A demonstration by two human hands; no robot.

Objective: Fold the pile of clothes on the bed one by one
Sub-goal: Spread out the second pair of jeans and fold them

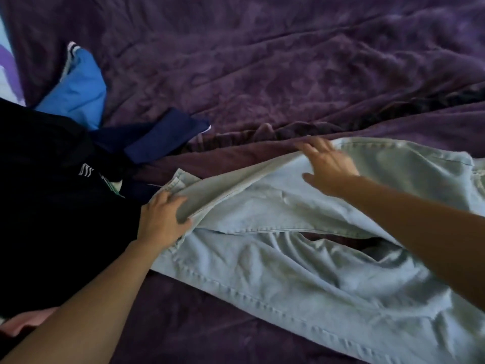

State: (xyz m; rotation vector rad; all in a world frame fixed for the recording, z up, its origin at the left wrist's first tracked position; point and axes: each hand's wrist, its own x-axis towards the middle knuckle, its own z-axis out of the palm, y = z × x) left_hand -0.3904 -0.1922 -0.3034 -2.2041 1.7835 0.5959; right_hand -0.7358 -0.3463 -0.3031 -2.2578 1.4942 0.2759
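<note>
Pale blue jeans (301,271) lie spread across the purple bed cover, legs pointing left, waist toward the right edge. My left hand (164,219) grips the hem end of the upper leg, thumb over the fabric. Farther right, my right hand (328,164) rests flat with spread fingers on the same leg near its far edge. A gap between the two legs shows the cover beneath. The pile of clothes (57,195) lies at the left, mostly dark navy and black.
A bright blue garment (78,93) and a navy one (157,140) stick out of the pile. Something pink (23,324) shows at the lower left. The rumpled purple cover (262,61) stretches across the far side of the bed.
</note>
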